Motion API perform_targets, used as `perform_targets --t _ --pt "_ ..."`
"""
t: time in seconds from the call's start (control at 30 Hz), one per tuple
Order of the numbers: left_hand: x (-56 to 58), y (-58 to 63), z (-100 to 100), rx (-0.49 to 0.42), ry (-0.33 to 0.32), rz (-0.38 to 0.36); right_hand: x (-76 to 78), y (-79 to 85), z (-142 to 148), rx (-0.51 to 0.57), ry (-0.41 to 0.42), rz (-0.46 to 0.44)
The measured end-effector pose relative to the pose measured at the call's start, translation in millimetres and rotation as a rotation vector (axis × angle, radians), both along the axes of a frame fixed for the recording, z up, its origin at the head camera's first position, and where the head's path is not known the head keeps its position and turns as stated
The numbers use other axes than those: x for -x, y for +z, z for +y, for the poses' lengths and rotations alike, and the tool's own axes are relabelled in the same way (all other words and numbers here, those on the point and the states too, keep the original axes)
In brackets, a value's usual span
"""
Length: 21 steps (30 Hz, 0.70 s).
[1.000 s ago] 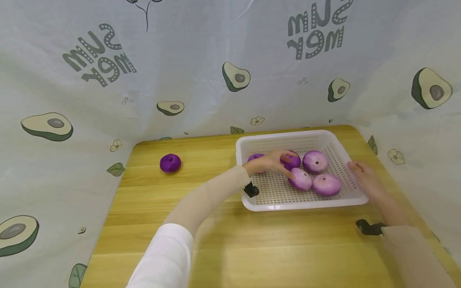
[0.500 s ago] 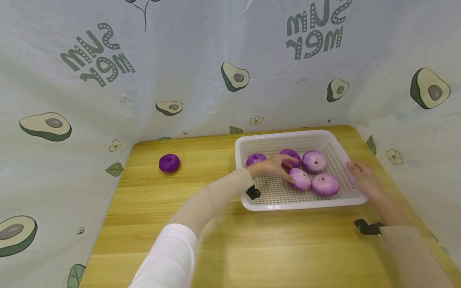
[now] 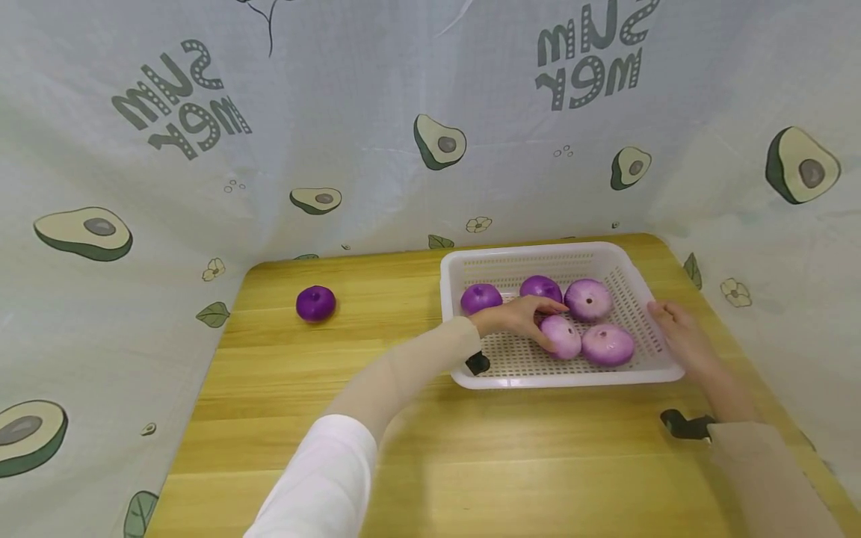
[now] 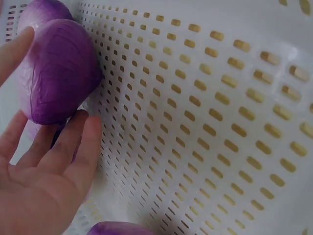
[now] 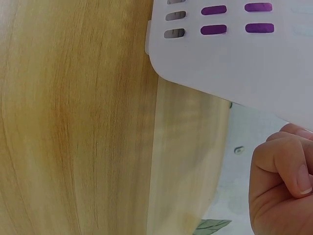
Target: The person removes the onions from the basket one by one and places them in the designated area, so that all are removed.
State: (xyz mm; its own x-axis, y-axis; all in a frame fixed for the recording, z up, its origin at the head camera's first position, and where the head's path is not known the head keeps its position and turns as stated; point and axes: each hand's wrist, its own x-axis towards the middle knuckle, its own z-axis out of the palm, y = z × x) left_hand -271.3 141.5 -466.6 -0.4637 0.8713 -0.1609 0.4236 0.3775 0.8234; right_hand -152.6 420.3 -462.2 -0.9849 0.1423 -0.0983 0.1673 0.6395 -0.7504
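Note:
In the head view a white perforated plastic basket [image 3: 572, 382] holds several red onions. My left hand [image 3: 519, 315] reaches in from the left and holds the front-middle red onion [image 3: 563, 337], thumb at its near side and fingers at its far side. The left wrist view has this onion [image 4: 61, 73] between the thumb and the spread fingers [image 4: 63, 156]. My right hand [image 3: 682, 336] grips the basket's right rim; in the right wrist view its fingers [image 5: 283, 166] are curled beside the white wall [image 5: 220, 63].
Other onions lie in the basket: one at left [image 3: 480, 298], one at the back [image 3: 540, 290], a paler pair on the right [image 3: 608, 345]. A lone dark purple onion [image 3: 316, 304] sits on the wooden table [image 3: 323, 359] at left. A printed curtain [image 3: 377, 112] hangs behind.
My left hand has moved slightly right and towards me, off the back onion and around the front-middle one. The left onion is more uncovered. The right hand stays at the rim.

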Motion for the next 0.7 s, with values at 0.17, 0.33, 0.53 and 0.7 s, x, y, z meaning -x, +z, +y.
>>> perform_targets --t 0.17,0.33,0.53,0.7 --pt "-2.2 1.7 0.6 0.057 -0.034 0.056 1.4 -0.7 0.5 0.0 -0.003 -0.001" --pt "-4.0 0.8 2.9 0.102 -0.043 0.112 1.9 -1.5 1.6 0.017 -0.002 0.014" --pt "-4.0 -0.6 4.1 0.105 -0.021 0.123 1.7 -2.4 1.1 0.018 -0.005 0.013" --pt "-2.2 -0.6 4.8 0.088 -0.018 0.105 2.6 -3.2 0.6 0.011 -0.02 0.013"
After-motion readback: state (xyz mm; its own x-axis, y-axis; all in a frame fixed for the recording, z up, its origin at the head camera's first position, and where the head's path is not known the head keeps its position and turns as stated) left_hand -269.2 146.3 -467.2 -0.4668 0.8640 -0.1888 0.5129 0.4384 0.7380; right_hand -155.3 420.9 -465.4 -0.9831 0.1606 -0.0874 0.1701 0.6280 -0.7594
